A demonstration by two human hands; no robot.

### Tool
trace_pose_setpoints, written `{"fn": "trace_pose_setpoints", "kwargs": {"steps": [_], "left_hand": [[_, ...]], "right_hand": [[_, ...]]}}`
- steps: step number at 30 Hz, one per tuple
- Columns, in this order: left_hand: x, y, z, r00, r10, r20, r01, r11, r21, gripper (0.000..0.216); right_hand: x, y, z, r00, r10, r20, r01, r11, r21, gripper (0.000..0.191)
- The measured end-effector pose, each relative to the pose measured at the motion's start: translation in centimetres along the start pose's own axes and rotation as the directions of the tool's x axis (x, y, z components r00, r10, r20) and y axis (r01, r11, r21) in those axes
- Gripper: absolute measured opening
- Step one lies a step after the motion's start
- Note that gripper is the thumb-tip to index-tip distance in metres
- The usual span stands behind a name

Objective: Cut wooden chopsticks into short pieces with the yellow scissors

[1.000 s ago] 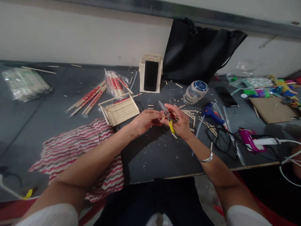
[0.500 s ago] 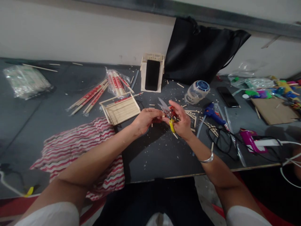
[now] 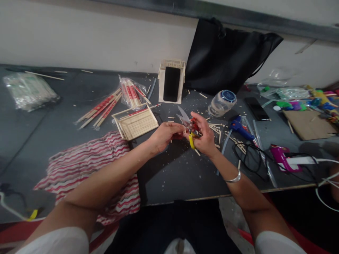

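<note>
Head view: we bend over a dark table (image 3: 182, 183) strewn with pale chips, both our hands meeting above it near the middle. Our left hand (image 3: 164, 135) pinches thumb against fingers around a short pale piece (image 3: 185, 131), mostly hidden by the fingertips. Our right hand (image 3: 206, 138) curls about scissors (image 3: 190, 124) with red and yellow handles, their blades parted and pointing up and away from us, just beside the left fingertips. We cannot tell whether the metal touches the pale piece.

To our left of the hands sits a slatted stick frame (image 3: 139, 123), its raised edges standing around a floor of parallel sticks. Behind it we have red-banded sticks (image 3: 102, 108), some loose in a fan and some in a clear bag. Nearer us, a striped cloth (image 3: 87, 165) lies crumpled beneath our left forearm.

Beyond the hands, a phone (image 3: 171, 84) leans upright on a pale stand (image 3: 160, 92), with a black bag (image 3: 227, 56) against the wall beside it. Cut sticks (image 3: 219, 137) lie scattered to our right, between the right hand and a blue glue gun (image 3: 242, 128); a clear jar (image 3: 221, 103) with a blue lid rests tilted behind them.
</note>
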State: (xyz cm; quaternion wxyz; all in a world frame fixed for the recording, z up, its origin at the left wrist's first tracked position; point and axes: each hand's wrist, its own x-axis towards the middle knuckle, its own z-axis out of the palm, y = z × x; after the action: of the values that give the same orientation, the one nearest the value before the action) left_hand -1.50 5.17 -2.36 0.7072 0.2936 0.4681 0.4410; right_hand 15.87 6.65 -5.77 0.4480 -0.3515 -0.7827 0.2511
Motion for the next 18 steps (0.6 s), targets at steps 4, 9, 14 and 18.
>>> {"fn": "trace_pose_setpoints", "kwargs": {"steps": [4,9,14,18], "left_hand": [[-0.1,0.49,-0.29,0.998,-0.023,0.061,0.021,1.0,0.021,0.003],[-0.21,0.71,-0.53,0.992,-0.016,0.123,0.013,1.0,0.025,0.005],[0.01,0.35,-0.51,0.994,0.004,0.106,-0.008,0.999,0.036,0.008],[0.04,0.22,-0.41,0.999,0.027,0.039,-0.029,0.998,0.048,0.008]], "right_hand": [[0.04,0.15,-0.08,1.0,-0.029,-0.007,0.029,1.0,0.004,0.069],[0.14,0.28,-0.06,0.996,-0.081,-0.026,0.081,0.996,0.031,0.071],[0.1,0.29,0.02,0.998,-0.063,-0.012,0.063,0.997,0.034,0.072],[-0.04,0.44,0.24,1.0,0.018,-0.009,-0.017,0.993,0.117,0.077]]}}
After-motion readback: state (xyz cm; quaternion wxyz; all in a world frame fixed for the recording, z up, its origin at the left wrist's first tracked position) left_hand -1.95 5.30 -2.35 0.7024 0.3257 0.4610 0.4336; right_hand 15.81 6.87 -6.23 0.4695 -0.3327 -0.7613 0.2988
